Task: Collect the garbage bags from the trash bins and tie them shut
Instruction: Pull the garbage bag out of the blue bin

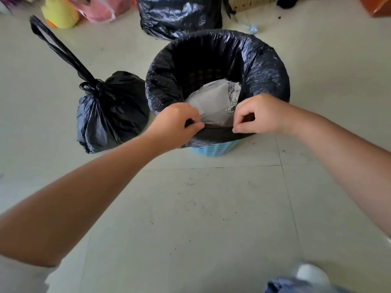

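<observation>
A light blue slatted trash bin [213, 149] stands on the floor, lined with a black garbage bag [264, 68] folded over its rim. Inside lie grey plastic and crumpled foil [220, 98]. My left hand [175, 121] pinches the bag's near edge at the rim. My right hand [257, 115] pinches the same edge a little to the right. Between the hands the edge is pulled into a straight strip. To the bin's left sits a tied black garbage bag [110, 113] with a long looped handle sticking up and to the left.
Another full black bag [179, 15] stands behind the bin. A yellow plush toy [60, 14] and a pink bag [103, 7] lie at the back left. The pale tiled floor [201, 208] carries scattered dirt specks. A shoe tip [311, 273] shows at the bottom right.
</observation>
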A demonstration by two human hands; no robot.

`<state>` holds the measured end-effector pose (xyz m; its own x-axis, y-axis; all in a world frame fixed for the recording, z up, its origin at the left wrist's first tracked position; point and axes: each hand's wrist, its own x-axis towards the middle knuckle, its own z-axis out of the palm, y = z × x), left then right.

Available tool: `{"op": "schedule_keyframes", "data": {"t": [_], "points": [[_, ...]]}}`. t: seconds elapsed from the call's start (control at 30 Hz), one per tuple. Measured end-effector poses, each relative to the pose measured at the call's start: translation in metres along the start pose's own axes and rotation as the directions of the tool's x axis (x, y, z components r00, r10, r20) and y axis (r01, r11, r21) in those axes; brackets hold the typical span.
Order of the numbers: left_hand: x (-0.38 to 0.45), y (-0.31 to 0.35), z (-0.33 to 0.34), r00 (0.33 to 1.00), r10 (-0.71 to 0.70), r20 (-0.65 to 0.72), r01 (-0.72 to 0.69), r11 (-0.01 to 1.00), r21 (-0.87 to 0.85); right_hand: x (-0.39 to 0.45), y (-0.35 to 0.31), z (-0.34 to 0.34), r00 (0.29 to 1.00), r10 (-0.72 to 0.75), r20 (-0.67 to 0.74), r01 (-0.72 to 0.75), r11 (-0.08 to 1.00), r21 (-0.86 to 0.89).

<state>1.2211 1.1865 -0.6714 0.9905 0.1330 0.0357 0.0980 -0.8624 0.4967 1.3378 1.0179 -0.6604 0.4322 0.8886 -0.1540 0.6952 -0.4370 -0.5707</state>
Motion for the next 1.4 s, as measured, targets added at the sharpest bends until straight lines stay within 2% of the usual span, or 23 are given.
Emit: {"op": "schedule_keyframes", "data": {"t": [0.1,0.17,0.27,0.37,0.43,0.5,0.6,0.67,0.7,0.73,0.8,0.93,1.13,1.27,1.33,1.4], "points": [[0.014,0.000,-0.007,0.991,0.021,-0.136,-0.004,0.992,0.124,0.007,-0.002,-0.011,0.995,0.003,-0.096,-0.010,0.997,-0.075],[0.027,-0.002,-0.012,0.978,-0.034,-0.204,0.066,0.986,0.152,0.017,-0.004,-0.022,0.985,0.013,-0.171,-0.035,0.992,-0.123],[0.052,-0.001,-0.014,0.958,-0.254,-0.134,0.269,0.957,0.108,0.039,-0.004,-0.035,0.978,0.088,-0.189,-0.132,0.963,-0.235],[0.058,-0.007,-0.010,0.919,-0.376,-0.118,0.392,0.903,0.174,0.057,-0.005,-0.036,0.935,0.263,-0.239,-0.335,0.875,-0.350],[0.049,-0.009,-0.004,0.901,-0.409,-0.141,0.430,0.884,0.183,0.053,0.000,-0.032,0.885,0.349,-0.309,-0.440,0.844,-0.308],[0.038,-0.009,0.000,0.917,-0.346,-0.200,0.387,0.893,0.229,0.040,0.006,-0.024,0.898,0.328,-0.293,-0.401,0.885,-0.237],[0.032,-0.006,-0.011,0.956,-0.184,-0.228,0.228,0.955,0.187,0.025,0.005,-0.024,0.949,0.314,-0.022,-0.313,0.939,-0.143],[0.032,-0.002,-0.016,0.985,-0.107,-0.135,0.122,0.986,0.115,0.023,0.006,-0.030,0.926,0.363,0.099,-0.336,0.916,-0.218],[0.023,0.001,-0.014,0.987,-0.121,-0.107,0.134,0.983,0.128,0.025,0.009,-0.031,0.933,0.340,0.119,-0.289,0.904,-0.314],[0.015,0.003,-0.012,0.986,-0.152,-0.072,0.162,0.972,0.169,0.028,0.013,-0.032,0.945,0.311,0.105,-0.238,0.870,-0.432],[0.014,0.002,-0.012,0.986,-0.160,0.039,0.147,0.960,0.237,0.029,0.019,-0.034,0.949,0.314,-0.007,-0.267,0.794,-0.547],[0.023,0.007,-0.012,0.965,-0.218,0.148,0.153,0.921,0.358,0.024,0.033,-0.052,0.925,0.354,-0.142,-0.379,0.817,-0.435],[0.036,0.014,-0.010,0.940,-0.327,0.096,0.245,0.845,0.476,0.023,0.043,-0.054,0.899,0.353,-0.260,-0.429,0.828,-0.360],[0.038,0.028,-0.003,0.919,-0.341,0.196,0.231,0.871,0.433,0.016,0.047,-0.055,0.891,0.357,-0.280,-0.442,0.825,-0.353],[0.038,0.033,0.000,0.919,-0.360,0.161,0.248,0.845,0.474,0.014,0.045,-0.056,0.896,0.339,-0.286,-0.428,0.833,-0.352],[0.039,0.033,-0.003,0.920,-0.389,0.057,0.315,0.817,0.483,0.015,0.042,-0.053,0.901,0.304,-0.309,-0.409,0.833,-0.374]]}}
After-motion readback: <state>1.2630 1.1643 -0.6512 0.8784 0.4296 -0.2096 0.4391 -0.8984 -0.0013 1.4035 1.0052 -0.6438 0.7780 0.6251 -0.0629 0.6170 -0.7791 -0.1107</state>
